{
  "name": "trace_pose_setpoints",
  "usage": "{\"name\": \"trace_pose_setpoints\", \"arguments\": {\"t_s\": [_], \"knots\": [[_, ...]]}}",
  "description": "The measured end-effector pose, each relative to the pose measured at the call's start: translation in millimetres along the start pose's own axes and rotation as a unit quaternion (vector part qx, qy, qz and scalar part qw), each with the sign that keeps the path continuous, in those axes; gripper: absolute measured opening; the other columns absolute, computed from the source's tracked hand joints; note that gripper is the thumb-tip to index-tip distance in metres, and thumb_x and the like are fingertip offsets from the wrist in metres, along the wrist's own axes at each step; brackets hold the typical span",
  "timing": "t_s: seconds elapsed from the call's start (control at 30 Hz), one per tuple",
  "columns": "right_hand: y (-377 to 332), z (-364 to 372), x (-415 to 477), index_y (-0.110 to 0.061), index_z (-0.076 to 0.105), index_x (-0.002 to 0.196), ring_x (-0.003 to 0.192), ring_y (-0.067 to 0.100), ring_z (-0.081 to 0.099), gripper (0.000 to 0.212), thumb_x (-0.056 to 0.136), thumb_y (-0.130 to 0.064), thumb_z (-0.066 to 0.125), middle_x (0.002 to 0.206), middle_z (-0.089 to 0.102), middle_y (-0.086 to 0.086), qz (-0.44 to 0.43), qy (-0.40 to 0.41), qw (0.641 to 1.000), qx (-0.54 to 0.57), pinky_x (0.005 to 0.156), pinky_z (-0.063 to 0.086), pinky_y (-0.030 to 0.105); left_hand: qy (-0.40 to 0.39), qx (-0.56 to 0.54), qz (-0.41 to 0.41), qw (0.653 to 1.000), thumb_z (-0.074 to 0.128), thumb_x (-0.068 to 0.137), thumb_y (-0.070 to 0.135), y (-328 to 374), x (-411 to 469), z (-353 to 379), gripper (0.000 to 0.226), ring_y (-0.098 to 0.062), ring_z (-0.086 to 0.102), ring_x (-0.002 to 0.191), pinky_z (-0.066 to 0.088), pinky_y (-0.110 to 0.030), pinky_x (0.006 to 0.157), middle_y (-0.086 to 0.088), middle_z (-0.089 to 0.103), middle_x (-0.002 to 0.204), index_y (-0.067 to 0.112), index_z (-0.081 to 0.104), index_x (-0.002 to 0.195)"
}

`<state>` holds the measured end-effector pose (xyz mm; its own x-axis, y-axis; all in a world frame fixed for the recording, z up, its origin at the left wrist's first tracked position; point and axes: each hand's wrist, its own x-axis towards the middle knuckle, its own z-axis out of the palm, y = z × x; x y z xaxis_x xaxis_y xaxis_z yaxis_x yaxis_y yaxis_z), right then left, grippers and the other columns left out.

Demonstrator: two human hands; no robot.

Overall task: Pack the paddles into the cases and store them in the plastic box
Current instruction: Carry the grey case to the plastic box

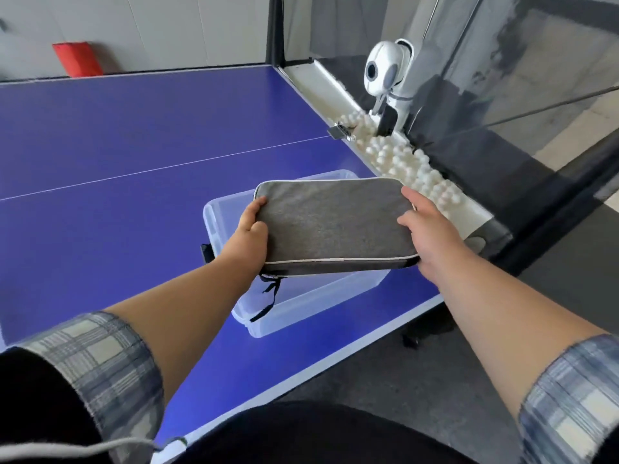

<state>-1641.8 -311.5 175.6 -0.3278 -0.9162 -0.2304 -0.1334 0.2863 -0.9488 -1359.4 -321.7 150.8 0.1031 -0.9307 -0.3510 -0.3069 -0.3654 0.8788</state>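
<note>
My left hand [252,229] and right hand [422,226] gripped opposite ends of the grey case [331,226], held flat above the clear plastic box [311,299]. Its dangling black strap [268,299] could have snagged the rim.

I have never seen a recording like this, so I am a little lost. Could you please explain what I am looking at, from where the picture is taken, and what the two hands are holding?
There is no robot here. A person wears a camera on the head, so this one picture looks forward and down at their own arms. The left hand and the right hand each grip one end of a grey fabric case, holding it in the air above a clear plastic box. The box stands on a blue table-tennis table. The case looks closed, so I cannot see what is inside. At the table's end, a white ball-feeding machine stands behind a tray of white balls.
</note>
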Motion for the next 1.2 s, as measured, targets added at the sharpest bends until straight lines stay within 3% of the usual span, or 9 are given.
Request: {"name": "trace_pose_setpoints", "arguments": {"t_s": [0.13, 0.23, 0.47, 0.53, 0.63, 0.8, 1.03, 1.1, 1.2], "knots": [[8.8, 9.5, 52.1, -0.067, 0.055, 0.120, 0.111, 0.000, 0.054, 0.058, 0.076, -0.029, 0.050, 0.126, 0.054, -0.025, 0.030, -0.037, 0.997, -0.060, 0.091, 0.048, 0.033, 0.001, -0.027, -0.053, 0.998, 0.024, 0.085, 0.026, -8.5, 42.6, 18.2, 0.061, -0.019, 0.053, 0.083, 0.043, -0.031, 0.063, 0.013, 0.053, 0.104, 0.072, 0.040, 0.124], [19.1, 23.1, 99.5, -0.064, 0.050, 0.128, 0.103, -0.004, 0.054, 0.062, 0.075, -0.032, 0.048, 0.109, 0.050, -0.037, 0.054, -0.071, 0.991, -0.097, 0.076, 0.045, 0.027, 0.025, -0.042, -0.122, 0.991, 0.023, 0.088, 0.020, -16.5, 78.8, 31.8, 0.063, -0.022, 0.050, 0.078, 0.046, -0.033, 0.064, 0.006, 0.052, 0.101, 0.066, 0.044, 0.125], [55.4, 81.2, 176.2, -0.056, 0.045, 0.139, 0.071, -0.001, 0.051, 0.066, 0.078, -0.030, 0.043, 0.087, 0.052, -0.029, 0.100, -0.190, 0.956, -0.202, 0.063, 0.042, 0.024, 0.143, -0.049, -0.244, 0.958, 0.023, 0.089, 0.013, -58.9, 116.9, 45.5, 0.065, -0.023, 0.047, 0.075, 0.039, -0.032, 0.060, -0.002, 0.053, 0.101, 0.055, 0.048, 0.132], [65.0, 92.2, 183.9, -0.056, 0.044, 0.140, 0.078, -0.001, 0.051, 0.065, 0.081, -0.029, 0.043, 0.096, 0.054, -0.026, 0.120, -0.215, 0.943, -0.225, 0.063, 0.039, 0.025, 0.156, -0.038, -0.270, 0.949, 0.025, 0.090, 0.013, -66.6, 120.6, 51.2, 0.063, -0.024, 0.047, 0.077, 0.039, -0.032, 0.061, -0.004, 0.053, 0.105, 0.051, 0.048, 0.134], [78.8, 98.8, 191.5, -0.057, 0.043, 0.140, 0.087, 0.005, 0.056, 0.063, 0.084, -0.030, 0.043, 0.104, 0.058, -0.020, 0.156, -0.235, 0.930, -0.234, 0.064, 0.039, 0.027, 0.184, -0.021, -0.293, 0.938, 0.027, 0.091, 0.013, -74.6, 123.9, 57.6, 0.059, -0.023, 0.046, 0.069, 0.037, -0.030, 0.057, -0.001, 0.049, 0.090, 0.051, 0.046, 0.132], [88.1, 103.4, 201.0, -0.054, 0.037, 0.141, 0.081, 0.015, 0.060, 0.065, 0.083, -0.026, 0.043, 0.099, 0.063, -0.007, 0.165, -0.252, 0.917, -0.262, 0.066, 0.048, 0.030, 0.196, 0.023, -0.308, 0.931, 0.031, 0.088, 0.012, -80.3, 121.8, 69.1, 0.059, -0.024, 0.048, 0.066, 0.034, -0.031, 0.054, -0.005, 0.052, 0.085, 0.049, 0.040, 0.134], [98.9, 98.5, 199.6, -0.040, 0.029, 0.145, 0.069, 0.015, 0.055, 0.066, 0.089, -0.011, 0.050, 0.095, 0.055, -0.003, 0.137, -0.262, 0.903, -0.312, 0.051, 0.038, 0.028, 0.166, 0.065, -0.326, 0.928, 0.044, 0.089, 0.016, -78.2, 113.7, 79.1, 0.047, -0.023, 0.046, 0.059, 0.035, -0.029, 0.049, -0.008, 0.048, 0.075, 0.035, 0.031, 0.130], [96.0, 98.4, 198.0, -0.038, 0.028, 0.148, 0.072, 0.015, 0.056, 0.067, 0.091, -0.010, 0.049, 0.107, 0.058, 0.000, 0.128, -0.263, 0.900, -0.322, 0.051, 0.038, 0.027, 0.163, 0.069, -0.325, 0.929, 0.045, 0.089, 0.016, -75.5, 112.3, 79.8, 0.049, -0.022, 0.048, 0.061, 0.035, -0.029, 0.049, -0.009, 0.051, 0.082, 0.034, 0.030, 0.133], [87.9, 100.9, 189.0, -0.028, 0.036, 0.150, 0.096, 0.023, 0.062, 0.063, 0.092, -0.011, 0.052, 0.140, 0.050, 0.006, 0.058, -0.250, 0.900, -0.353, 0.060, 0.047, 0.027, 0.179, 0.083, -0.301, 0.933, 0.048, 0.088, 0.017, -68.6, 106.9, 80.8, 0.055, -0.023, 0.056, 0.069, 0.041, -0.029, 0.052, -0.011, 0.047, 0.120, 0.030, 0.034, 0.140]]}}
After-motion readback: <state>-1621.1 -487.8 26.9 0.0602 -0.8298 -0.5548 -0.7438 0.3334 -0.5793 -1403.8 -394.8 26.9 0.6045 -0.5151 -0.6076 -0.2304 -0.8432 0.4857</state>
